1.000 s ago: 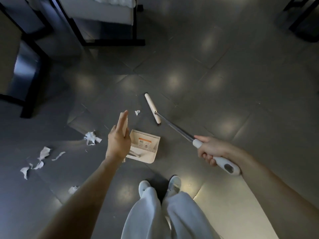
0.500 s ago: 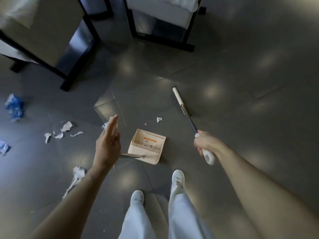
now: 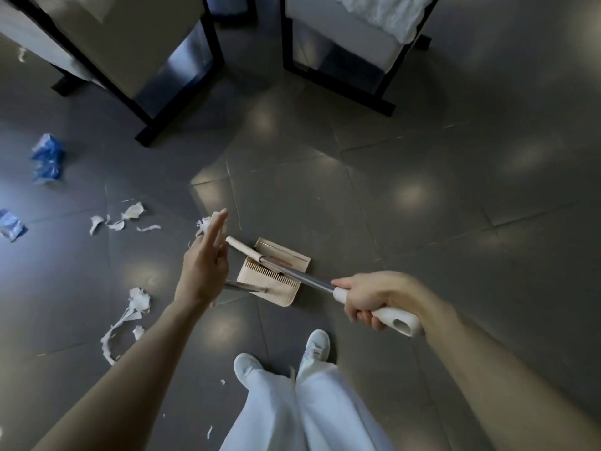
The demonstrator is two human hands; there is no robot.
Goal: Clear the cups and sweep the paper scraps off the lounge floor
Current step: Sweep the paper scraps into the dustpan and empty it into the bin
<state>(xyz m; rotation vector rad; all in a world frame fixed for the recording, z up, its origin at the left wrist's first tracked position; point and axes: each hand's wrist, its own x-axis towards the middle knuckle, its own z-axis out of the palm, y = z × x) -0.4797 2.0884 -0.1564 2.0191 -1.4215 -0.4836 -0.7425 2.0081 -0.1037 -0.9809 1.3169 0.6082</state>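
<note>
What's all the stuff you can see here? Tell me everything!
Dustpan: one, beige, in the middle.
Broom: one, white grip, metal pole, head over the dustpan.
Paper scraps: many, white, on the left.
Crumpled bits: two, blue, far left.
Chairs: two, black frames, at the top.
Cloth: one, white, on the right chair.
Floor: grey tiles.
Shoes: two, white, bottom middle.
Trousers: one pair, white, bottom.
Left hand: fingers straight, beside the dustpan.
Right hand: grips the broom.
</note>
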